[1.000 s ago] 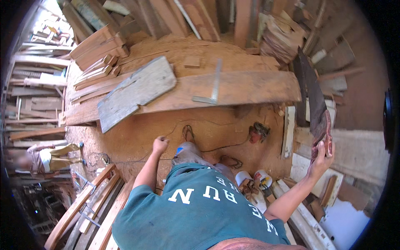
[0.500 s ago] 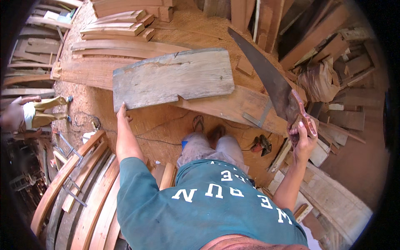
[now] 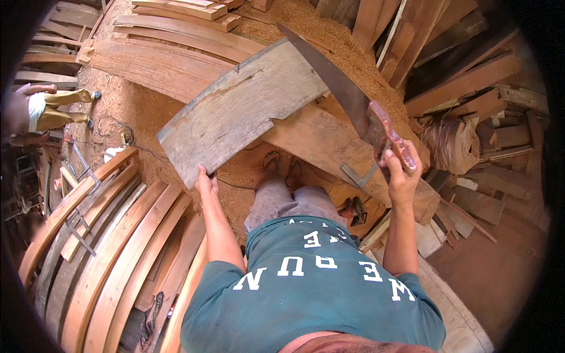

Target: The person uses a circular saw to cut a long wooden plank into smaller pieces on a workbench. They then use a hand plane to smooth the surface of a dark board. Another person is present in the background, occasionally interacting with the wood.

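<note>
Board point(image 3: 241, 106): edge notched, no fresh cut visible. Left hand point(image 3: 207, 181): fingers pinching board's near corner. Right hand point(image 3: 404, 165): fingers wrapped round saw handle point(image 3: 385, 125), right of board.

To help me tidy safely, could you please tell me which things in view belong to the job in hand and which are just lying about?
In use:
handsaw, in the right hand
weathered plank, its near corner in the left hand

Apparently lying about:
metal square on the long brown board
red tool beside the legs
curved timbers at left
</note>
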Available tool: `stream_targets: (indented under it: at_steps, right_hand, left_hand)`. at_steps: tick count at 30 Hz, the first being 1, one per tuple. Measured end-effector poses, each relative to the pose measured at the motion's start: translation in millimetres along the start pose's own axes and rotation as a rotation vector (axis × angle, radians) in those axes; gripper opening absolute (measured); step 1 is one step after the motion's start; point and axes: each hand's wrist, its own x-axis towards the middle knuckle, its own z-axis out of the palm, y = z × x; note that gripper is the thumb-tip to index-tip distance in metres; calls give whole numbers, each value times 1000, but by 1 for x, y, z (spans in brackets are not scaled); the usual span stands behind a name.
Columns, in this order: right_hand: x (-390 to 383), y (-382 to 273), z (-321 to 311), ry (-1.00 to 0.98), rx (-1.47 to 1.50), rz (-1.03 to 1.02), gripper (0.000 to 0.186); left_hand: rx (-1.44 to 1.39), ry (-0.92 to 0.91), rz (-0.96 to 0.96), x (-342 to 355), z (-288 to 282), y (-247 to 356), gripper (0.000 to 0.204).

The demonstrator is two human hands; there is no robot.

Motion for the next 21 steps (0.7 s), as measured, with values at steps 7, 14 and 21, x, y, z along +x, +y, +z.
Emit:
stream_targets:
  at_steps: [7,14,21]
  right_hand:
    - [-1,7,-7,-72,-71,-17,12]
    - [15,-6,24,-209,-123,-54,9]
    - [12,-25,50,-140,-88,-79,16]
  left_hand:
    - [1525,-318,1124,-196,35,-30,85]
    - [1891,-307,1388,-64,78,-38,94]
    - [1707,-933,780,-129,176,207,92]
